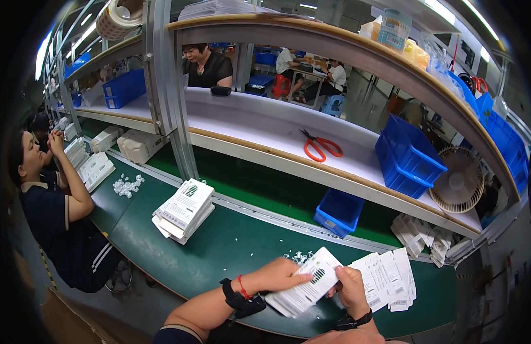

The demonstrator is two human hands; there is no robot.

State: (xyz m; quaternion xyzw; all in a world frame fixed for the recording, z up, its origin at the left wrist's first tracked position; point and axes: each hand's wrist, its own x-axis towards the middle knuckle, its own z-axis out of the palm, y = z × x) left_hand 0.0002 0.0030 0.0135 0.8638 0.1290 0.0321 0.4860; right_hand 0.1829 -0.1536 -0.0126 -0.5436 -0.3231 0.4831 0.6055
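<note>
Low over the green table, both my hands hold a stack of flat white printed cards (304,291), tilted, with a dark green pattern on the top one. My left hand (279,276) grips its left side, the thumb lying on the top face and the other fingers mostly hidden. At the upper right corner my right hand (351,288) is closed on the edge, its thumb in front. Just behind the stack lie small clear-white plastic pieces (298,255), partly covered by it. More white cards (386,280) lie fanned out beside my right hand.
A neat card stack (184,207) stands left on the green table (236,252). Blue bins (339,212) sit below and on the shelf (265,129), which also bears red-handled scissors (323,146) and a fan (457,179). A co-worker (53,212) sits at left.
</note>
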